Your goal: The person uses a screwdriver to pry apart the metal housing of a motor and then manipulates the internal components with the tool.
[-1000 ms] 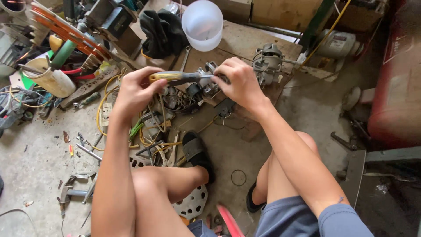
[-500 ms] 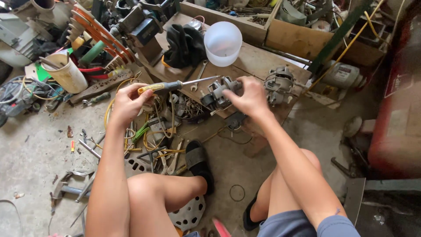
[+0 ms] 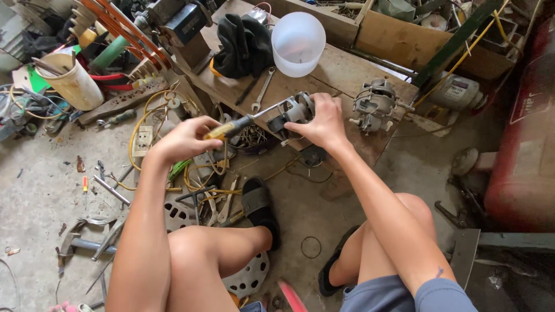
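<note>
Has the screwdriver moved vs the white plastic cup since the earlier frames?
No clear move. The screwdriver stays just below the white cup, tip at the small motor; the camera shifted.

Desk (image 3: 347,69): low wooden board, lying just above the floor.
On desk: translucent white cup (image 3: 298,43), black cloth (image 3: 243,43), open-end wrench (image 3: 263,89), small grey motor (image 3: 376,104) are resting on it.
Floor (image 3: 34,190): bare concrete, carrying yellow wire (image 3: 199,179), pliers (image 3: 222,208), white bucket (image 3: 72,84), round perforated plate (image 3: 248,274).
</note>
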